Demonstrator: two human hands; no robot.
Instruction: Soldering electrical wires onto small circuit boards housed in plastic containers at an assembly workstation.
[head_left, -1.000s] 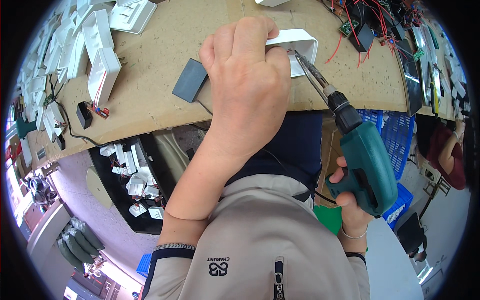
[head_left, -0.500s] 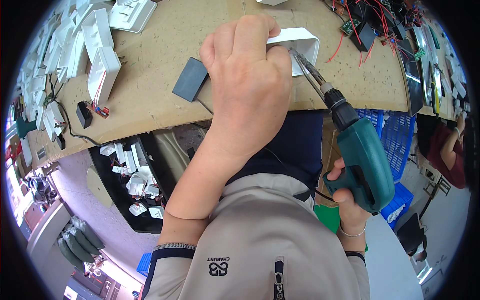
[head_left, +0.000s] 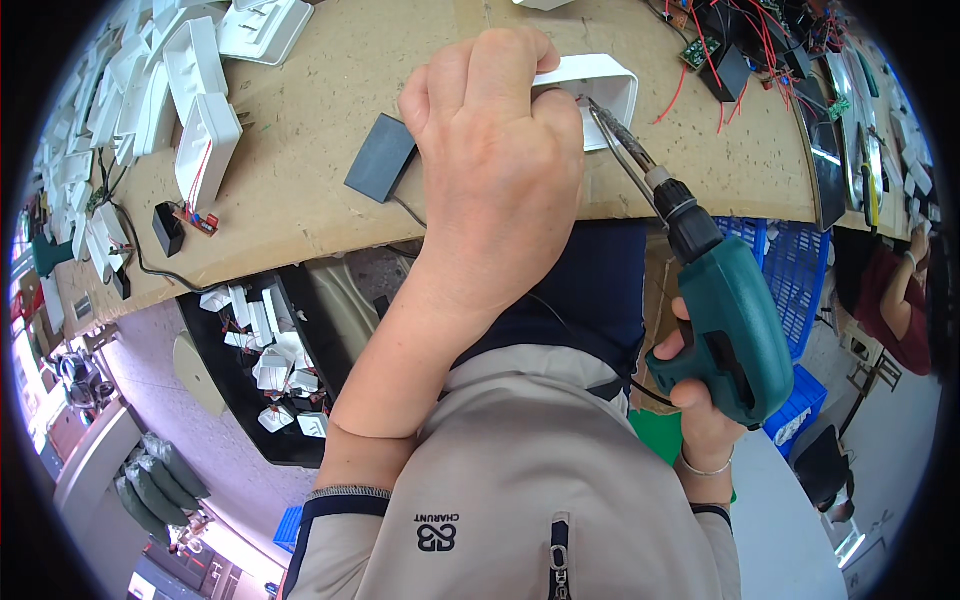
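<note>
My left hand point(head_left: 500, 165) is closed at the near left side of an open white plastic housing point(head_left: 618, 95), which sits on the bench; its thumb and fingertips reach to the rim and inside. My right hand point(head_left: 700, 405) wraps round the handle of a green soldering gun point(head_left: 735, 315). The gun's dark, slim tip and the thin feed tube beside it point into the housing, close to my left fingers. What the tip meets inside is partly hidden by my left hand. Left of my left hand lies a dark grey rectangular block point(head_left: 381, 158) with a cable.
White housings point(head_left: 195, 70) pile up at the far left. Near them lie a small black part and a red circuit board point(head_left: 203, 221). Red wires and black modules point(head_left: 735, 75) crowd the far right. Below the bench edge, a black bin point(head_left: 235, 385) holds white parts. Another person sits at right.
The soldering gun has shifted slightly to the right, its tip drawing back a little from my left fingers. My left hand and the housing stay nearly still.
</note>
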